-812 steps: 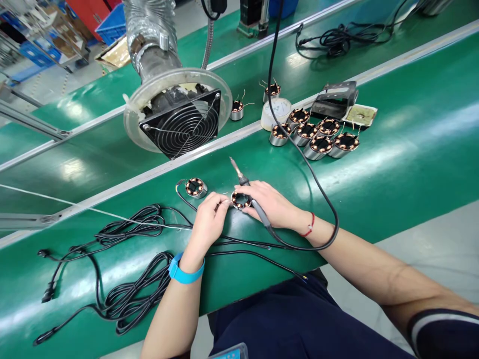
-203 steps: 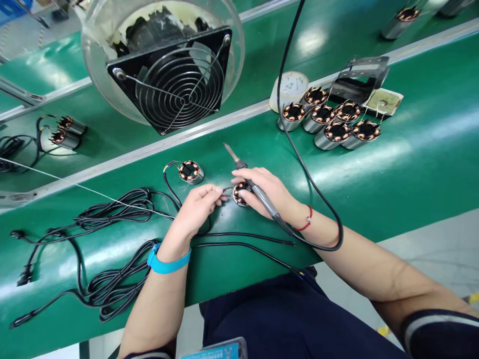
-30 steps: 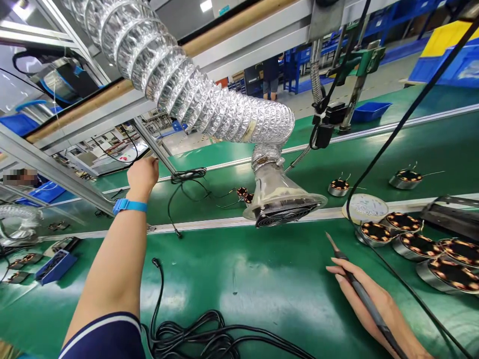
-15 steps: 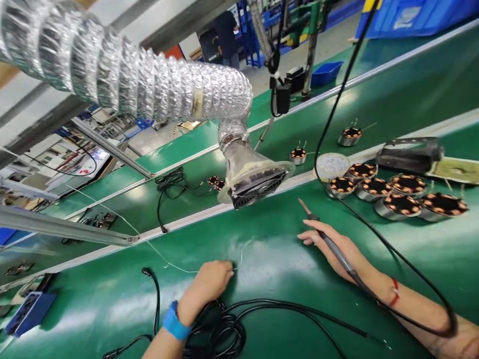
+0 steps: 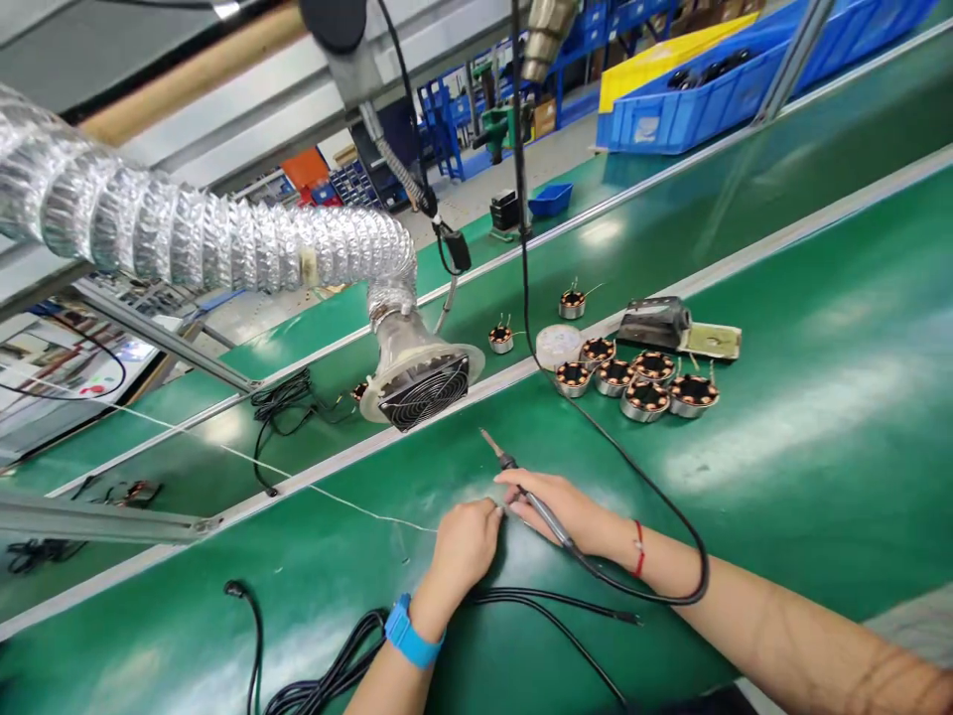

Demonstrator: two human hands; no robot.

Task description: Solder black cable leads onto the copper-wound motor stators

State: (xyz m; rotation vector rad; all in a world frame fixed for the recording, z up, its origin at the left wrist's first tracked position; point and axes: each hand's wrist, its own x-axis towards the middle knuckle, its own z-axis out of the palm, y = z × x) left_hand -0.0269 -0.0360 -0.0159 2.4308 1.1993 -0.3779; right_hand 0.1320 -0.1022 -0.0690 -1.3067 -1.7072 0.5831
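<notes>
My right hand (image 5: pixel 562 508) holds a soldering iron (image 5: pixel 547 518) by its grey handle, its tip pointing up and left above the green bench. Close beside it, my left hand (image 5: pixel 468 544) is closed in a pinch on a thin pale solder wire (image 5: pixel 349 504), which runs in from the upper left. The fingertips of both hands nearly meet; what lies between them is too small to make out. A coil of black cable (image 5: pixel 328 685) lies below my left wrist, and its cable ends (image 5: pixel 566 601) stretch right beneath my hands.
Several motor stators (image 5: pixel 646 397) with copper windings stand at the right, beside a round whitish container (image 5: pixel 558 346) and a soldering iron stand (image 5: pixel 655 323) with a yellowish sponge (image 5: pixel 716 341). A fume extractor hood (image 5: pixel 424 387) on a foil duct (image 5: pixel 223 243) hangs ahead. The iron's cord (image 5: pixel 617 447) loops at right.
My right hand has come left with the soldering iron, close to my left hand. The view has shifted, showing more of the bench at right.
</notes>
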